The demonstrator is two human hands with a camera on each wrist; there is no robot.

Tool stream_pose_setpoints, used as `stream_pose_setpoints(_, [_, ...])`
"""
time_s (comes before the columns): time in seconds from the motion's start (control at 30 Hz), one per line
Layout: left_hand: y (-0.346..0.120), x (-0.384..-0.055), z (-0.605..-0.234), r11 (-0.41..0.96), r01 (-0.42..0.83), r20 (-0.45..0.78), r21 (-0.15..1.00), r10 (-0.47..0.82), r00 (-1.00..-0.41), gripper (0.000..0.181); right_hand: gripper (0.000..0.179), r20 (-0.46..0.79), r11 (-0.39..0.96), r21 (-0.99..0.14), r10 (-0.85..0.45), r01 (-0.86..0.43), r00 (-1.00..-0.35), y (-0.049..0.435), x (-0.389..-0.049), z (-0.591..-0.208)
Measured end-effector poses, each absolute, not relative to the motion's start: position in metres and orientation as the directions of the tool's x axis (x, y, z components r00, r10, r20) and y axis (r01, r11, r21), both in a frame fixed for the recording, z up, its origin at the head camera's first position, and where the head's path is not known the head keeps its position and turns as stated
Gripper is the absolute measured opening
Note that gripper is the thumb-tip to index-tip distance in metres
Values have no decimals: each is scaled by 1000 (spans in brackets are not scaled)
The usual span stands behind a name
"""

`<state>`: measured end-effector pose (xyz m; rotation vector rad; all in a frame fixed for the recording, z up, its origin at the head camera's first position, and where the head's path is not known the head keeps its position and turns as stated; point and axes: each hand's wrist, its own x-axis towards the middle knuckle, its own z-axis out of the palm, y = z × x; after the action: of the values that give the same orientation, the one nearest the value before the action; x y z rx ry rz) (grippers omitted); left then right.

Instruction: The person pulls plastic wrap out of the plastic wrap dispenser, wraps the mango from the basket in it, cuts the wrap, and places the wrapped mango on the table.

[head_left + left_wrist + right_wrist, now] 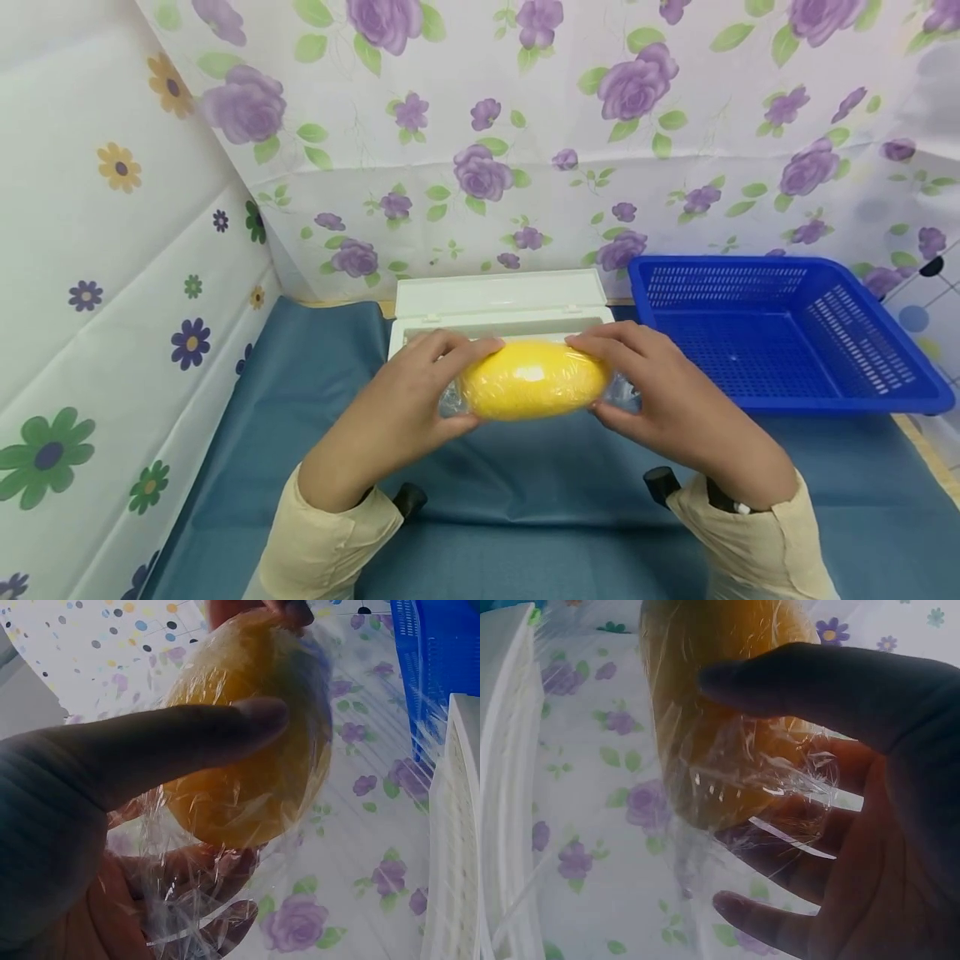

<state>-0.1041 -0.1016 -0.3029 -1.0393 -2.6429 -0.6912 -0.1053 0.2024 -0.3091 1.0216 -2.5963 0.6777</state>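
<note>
A smooth yellow oval thing [534,382], perhaps a fruit, is wrapped in clear cling film [180,900]. Both hands hold it lengthwise above the table, one at each end. My left hand [420,387] grips the left end, its thumb laid across the near side in the left wrist view. At the right end, my right hand [652,379] grips with thumb and fingers. Loose, crinkled film bunches at both ends by the palms. Just behind the hands stands a long white box [502,293] with its lid raised; the hands and yellow thing cover much of its front.
To the right of the white box sits a blue plastic basket [757,408] with perforated walls. A dark teal cloth [510,558] covers the table. Flower-printed sheets [300,217] hang along the back and left side.
</note>
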Motion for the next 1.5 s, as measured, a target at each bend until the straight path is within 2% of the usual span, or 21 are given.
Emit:
stream_pose_setpoints(0.17, [-101,-105,-308,634,691,312,348,616,-723,76,71,333,665,-344,-574,-663,-749,204,-102,-314])
stream_pose_setpoints(0.53, [-100,-100,-324,627,728,256,279,682,-685,77,73,264,678,-272,-630,-683,-731,209,-96,-329])
stream_pose_setpoints(0.67, [-101,-98,-333,623,735,234,266,698,-676,79,76,227,695,-271,-626,-666,-746,208,-93,-336])
stream_pose_setpoints(0.8, [-99,-96,-340,622,745,230,240,710,-666,79,66,182,711,-310,-608,-632,-773,207,-91,-344])
stream_pose_setpoints(0.93, [-98,-95,-346,630,740,210,235,711,-671,79,60,187,704,-311,-613,-638,-767,207,-91,-350])
stream_pose_setpoints(1.07, [-99,-94,-350,645,721,186,252,699,-690,80,71,217,696,-287,-622,-658,-752,209,-89,-356])
stream_pose_setpoints(1.23, [-102,-96,-355,659,697,161,284,684,-712,79,89,227,675,-312,-630,-669,-742,205,-86,-360])
stream_pose_setpoints(1.5, [-102,-100,-367,671,660,97,337,673,-734,77,88,256,628,-306,-670,-716,-697,185,-87,-368])
